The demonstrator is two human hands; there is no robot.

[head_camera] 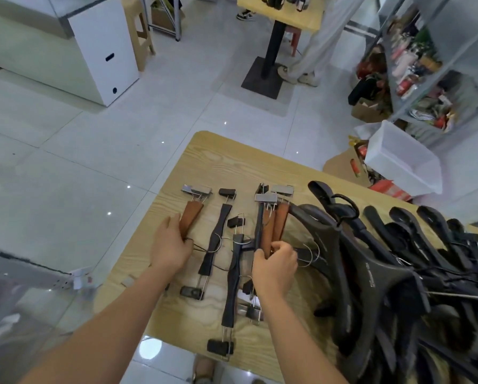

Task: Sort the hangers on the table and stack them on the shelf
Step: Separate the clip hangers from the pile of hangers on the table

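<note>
On the light wooden table [213,159] lie several clip hangers. My left hand [169,246] grips a brown wooden clip hanger [191,217] at the left of the row. My right hand [274,268] is curled round a bundle of brown and black clip hangers [271,225] near their middle. Between my hands lie two black clip hangers [217,239] [233,275], flat and roughly parallel. A large heap of black coat hangers [384,273] covers the table's right side.
A metal shelf [426,79] full of mixed goods stands at the far right, with a white plastic bin [404,159] and cardboard boxes below it. A person stands by another table [282,12] at the back. A white cabinet [94,51] is at far left.
</note>
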